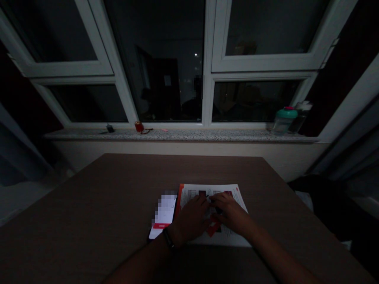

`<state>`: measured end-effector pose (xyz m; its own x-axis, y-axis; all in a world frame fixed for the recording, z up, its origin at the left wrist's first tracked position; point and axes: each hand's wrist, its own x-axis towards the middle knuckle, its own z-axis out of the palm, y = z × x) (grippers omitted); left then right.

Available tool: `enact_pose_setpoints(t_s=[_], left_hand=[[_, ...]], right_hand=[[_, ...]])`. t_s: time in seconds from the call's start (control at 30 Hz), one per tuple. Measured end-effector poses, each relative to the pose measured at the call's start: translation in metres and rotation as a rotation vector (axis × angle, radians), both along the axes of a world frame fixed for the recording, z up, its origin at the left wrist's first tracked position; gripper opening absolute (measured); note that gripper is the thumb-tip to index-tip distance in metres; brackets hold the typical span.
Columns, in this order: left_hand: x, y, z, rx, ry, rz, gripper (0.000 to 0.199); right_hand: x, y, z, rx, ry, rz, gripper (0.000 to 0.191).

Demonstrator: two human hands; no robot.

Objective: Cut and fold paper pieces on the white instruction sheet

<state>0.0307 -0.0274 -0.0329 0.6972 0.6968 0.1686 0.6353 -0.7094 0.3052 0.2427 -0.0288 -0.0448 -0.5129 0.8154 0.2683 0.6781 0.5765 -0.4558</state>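
Note:
My left hand [195,215], with a dark band on its wrist, rests over an open-lying printed booklet [233,238] that has an orange-red left edge. From the other side my right hand [229,209] comes in, and the fingertips of both meet above the page. The fingers of each hand are bent and closed around a small red piece of paper [213,228], whose angled corner shows below them. Most of that paper is hidden by the hands, and the dim light blurs its shape. A lit phone [164,211] lies beside the booklet's left edge, near my left wrist.
The brown table [89,205] reaches toward a speckled stone sill [183,135] under dark windows. On the sill stand a teal-lidded bottle [284,120], a clear bottle [300,116], a small red jar [139,126] and a small dark bottle [110,128]. Curtains hang at both sides.

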Motion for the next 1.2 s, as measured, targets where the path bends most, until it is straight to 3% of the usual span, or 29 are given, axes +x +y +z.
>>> enact_pose_setpoints(t_s=[0.23,0.6,0.8,1.2], left_hand=[[0.0008,-0.0001,0.0025,0.005,-0.005,-0.012,0.046],[0.0000,0.0011,-0.0037,0.034,-0.036,-0.015,0.049],[0.0003,-0.0003,0.0016,0.021,0.009,-0.018,0.047],[0.0002,-0.0015,0.0011,0.007,0.050,0.000,0.035]], right_hand=[[0.0003,0.0025,-0.0059,0.003,-0.004,-0.003,0.033],[-0.0027,0.0001,-0.0007,-0.036,-0.016,-0.030,0.030],[-0.0021,0.0010,-0.0014,-0.055,-0.001,-0.041,0.027],[0.0022,0.0031,-0.0017,0.018,-0.007,-0.059,0.029]])
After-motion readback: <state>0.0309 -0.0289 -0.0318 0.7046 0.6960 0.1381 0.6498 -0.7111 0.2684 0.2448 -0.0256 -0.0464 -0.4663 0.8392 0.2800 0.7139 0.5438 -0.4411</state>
